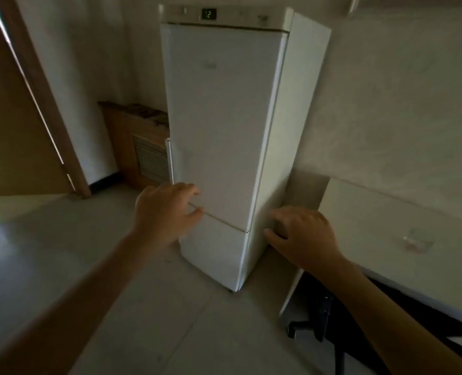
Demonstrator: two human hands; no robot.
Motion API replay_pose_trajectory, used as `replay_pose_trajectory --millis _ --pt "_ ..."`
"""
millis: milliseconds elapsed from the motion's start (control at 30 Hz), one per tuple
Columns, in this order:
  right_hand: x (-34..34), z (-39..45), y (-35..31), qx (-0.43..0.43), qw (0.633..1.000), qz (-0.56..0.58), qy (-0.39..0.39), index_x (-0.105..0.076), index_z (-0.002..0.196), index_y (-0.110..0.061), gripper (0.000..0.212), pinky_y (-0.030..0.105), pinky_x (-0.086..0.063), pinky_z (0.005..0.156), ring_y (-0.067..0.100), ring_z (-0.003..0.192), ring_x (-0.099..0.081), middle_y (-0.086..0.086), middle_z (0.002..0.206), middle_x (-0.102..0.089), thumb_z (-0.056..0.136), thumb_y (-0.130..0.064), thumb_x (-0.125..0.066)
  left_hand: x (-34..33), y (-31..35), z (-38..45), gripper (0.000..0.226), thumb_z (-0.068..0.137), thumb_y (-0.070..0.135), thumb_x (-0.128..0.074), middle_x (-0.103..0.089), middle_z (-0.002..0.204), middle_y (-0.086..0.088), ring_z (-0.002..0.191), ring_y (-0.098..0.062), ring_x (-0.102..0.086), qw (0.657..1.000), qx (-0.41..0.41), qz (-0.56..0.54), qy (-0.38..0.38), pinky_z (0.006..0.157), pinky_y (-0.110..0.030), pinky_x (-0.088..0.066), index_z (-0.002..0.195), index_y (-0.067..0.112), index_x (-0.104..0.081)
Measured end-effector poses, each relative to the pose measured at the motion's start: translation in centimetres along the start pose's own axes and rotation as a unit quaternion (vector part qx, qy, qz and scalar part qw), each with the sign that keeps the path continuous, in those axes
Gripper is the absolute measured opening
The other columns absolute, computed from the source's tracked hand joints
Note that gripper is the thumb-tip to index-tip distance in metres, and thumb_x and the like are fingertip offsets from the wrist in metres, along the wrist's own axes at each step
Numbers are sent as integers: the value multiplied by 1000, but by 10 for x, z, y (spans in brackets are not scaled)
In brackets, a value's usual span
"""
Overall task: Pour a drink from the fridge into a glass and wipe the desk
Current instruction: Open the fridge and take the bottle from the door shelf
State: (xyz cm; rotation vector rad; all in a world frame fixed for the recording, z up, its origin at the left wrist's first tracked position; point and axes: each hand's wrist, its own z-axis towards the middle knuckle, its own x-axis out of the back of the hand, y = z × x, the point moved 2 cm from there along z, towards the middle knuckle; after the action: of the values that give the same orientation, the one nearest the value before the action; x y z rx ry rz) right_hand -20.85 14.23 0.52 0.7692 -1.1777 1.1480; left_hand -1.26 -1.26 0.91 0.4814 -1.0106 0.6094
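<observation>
Standing shut, white fridge (pixel 224 117), display apparently reading 2.

A dim room with pale plaster walls (pixel 386 104) and a floor (pixel 48 253) of large light grey tiles. At left, a wooden door (pixel 13 136) stands in a brown frame, thin daylight showing along its edge. Beside it, against the back wall, sits a low wooden cabinet (pixel 132 136) with a slatted vent (pixel 151 161) in front.
</observation>
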Motion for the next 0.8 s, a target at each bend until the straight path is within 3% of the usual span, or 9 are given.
replay_pose_trajectory --millis 167,367,567,800 --pt "-34 33 -85 41 998 40 -21 -48 128 -30 46 34 -36 98 12 115 -51 -8 129 -55 89 -52 -45 5 -91 -35 45 77 51 -53 -70 101 3 90 -21 -64 998 58 -11 10 71 -34 -48 110 23 -66" --pt "-68 97 -161 77 995 66 -20 -49 127 -29 47 31 -38 93 9 110 -51 -10 125 -56 87 -55 -44 0 -173 -42 40 81 47 -62 -69 105 4 92 -19 -64 995 97 3 23 72 -32 -45 115 25 -62" --pt "-101 181 -207 91 993 69 -9 -50 126 -29 45 30 -39 90 10 110 -51 -9 124 -56 87 -53 -45 -25 -251 -1 38 78 43 -66 -70 99 3 87 -19 -65 993 112 -1 34 67 -28 -38 110 23 -65" --pt "-147 296 -247 60 994 88 -15 -51 125 -27 42 23 -34 84 8 110 -51 -10 125 -56 89 -50 -48 -49 -355 74 38 80 43 -62 -68 105 5 93 -18 -64 992 124 -10 23 70 -30 -41 113 24 -62"
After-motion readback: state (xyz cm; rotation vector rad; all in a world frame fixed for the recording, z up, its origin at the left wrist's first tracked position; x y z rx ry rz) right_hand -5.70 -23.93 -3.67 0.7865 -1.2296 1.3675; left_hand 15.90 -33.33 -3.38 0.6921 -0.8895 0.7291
